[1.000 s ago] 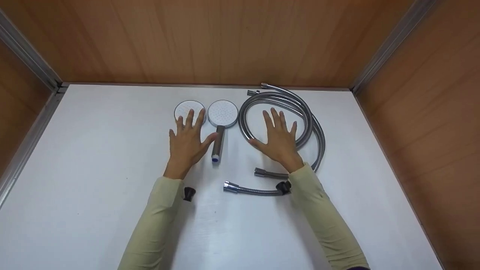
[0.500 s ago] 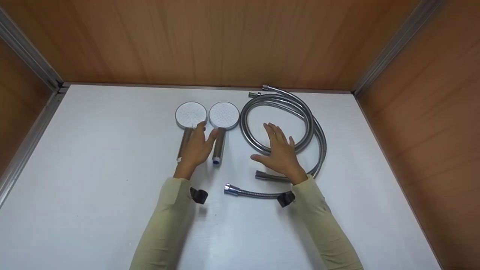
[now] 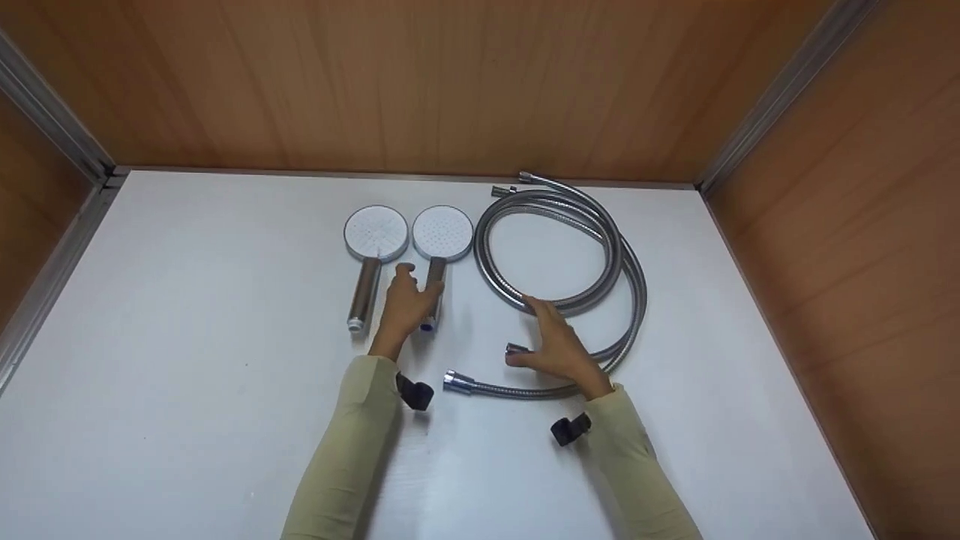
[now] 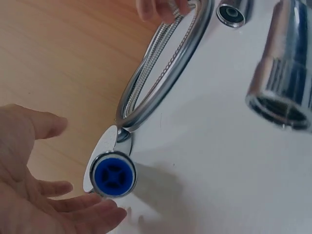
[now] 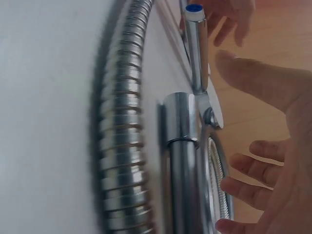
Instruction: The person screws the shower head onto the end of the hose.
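Two hand showers with white round faces and chrome handles lie side by side in the head view: the left hand shower [image 3: 376, 233] and the right hand shower [image 3: 443, 234]. My left hand [image 3: 405, 309] hovers at the right one's handle, thumb and fingers apart. In the left wrist view its blue-cored handle end [image 4: 114, 174] sits close to the fingertips, with no grip around it. My right hand [image 3: 559, 349] is over the chrome shower hoses [image 3: 484, 259], fingers loosely bent and spread. A hose connector [image 5: 181, 114] stands near that hand, apart from its fingers.
Another hose end [image 3: 457, 382] points left, nearer the front of the white table [image 3: 225, 300]. Wood panels [image 3: 420, 90] wall in the back and sides. A black wrist camera [image 3: 415, 391] is strapped at the left sleeve, and another [image 3: 571, 429] at the right.
Both hands have drawn back toward the front from spread-finger poses. The left has shifted right, from over the left hand shower to the right one's handle; the right has come down to the hose ends.
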`<move>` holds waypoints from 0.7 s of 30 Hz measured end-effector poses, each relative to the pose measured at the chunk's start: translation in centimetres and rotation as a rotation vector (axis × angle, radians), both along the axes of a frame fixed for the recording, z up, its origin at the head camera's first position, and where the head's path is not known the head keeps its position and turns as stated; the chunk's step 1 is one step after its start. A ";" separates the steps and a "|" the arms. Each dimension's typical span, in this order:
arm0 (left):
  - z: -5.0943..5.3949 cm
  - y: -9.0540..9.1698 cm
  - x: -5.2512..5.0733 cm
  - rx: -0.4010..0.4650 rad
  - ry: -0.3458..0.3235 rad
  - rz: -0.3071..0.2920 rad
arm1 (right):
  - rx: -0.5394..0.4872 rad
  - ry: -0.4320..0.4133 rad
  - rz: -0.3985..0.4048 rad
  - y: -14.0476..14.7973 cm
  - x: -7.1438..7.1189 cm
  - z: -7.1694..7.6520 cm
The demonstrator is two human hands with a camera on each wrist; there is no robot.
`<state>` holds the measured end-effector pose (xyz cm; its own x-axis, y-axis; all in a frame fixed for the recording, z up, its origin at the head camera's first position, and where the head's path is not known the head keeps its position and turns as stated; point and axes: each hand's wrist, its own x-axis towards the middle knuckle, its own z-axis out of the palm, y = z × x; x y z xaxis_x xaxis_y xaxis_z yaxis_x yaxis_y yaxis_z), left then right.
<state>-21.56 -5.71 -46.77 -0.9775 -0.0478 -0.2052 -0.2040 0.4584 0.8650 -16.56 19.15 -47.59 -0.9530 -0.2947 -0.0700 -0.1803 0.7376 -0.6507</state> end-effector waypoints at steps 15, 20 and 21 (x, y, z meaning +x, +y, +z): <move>-2.2 0.5 -1.5 0.193 -0.166 0.062 | 0.030 -0.139 -0.031 0.9 0.8 -1.1; -2.4 0.5 -2.0 0.320 -0.244 0.035 | 0.002 -0.143 -0.022 1.5 1.1 -1.2; -2.4 0.5 -2.0 0.337 -0.260 0.034 | 0.003 -0.143 -0.020 1.6 1.1 -1.1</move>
<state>-23.56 -5.17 -49.20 -0.8902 0.0331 -0.4544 -0.4452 0.1481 0.8831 -15.47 20.79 -48.74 -0.9389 -0.2756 -0.2062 -0.0715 0.7423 -0.6663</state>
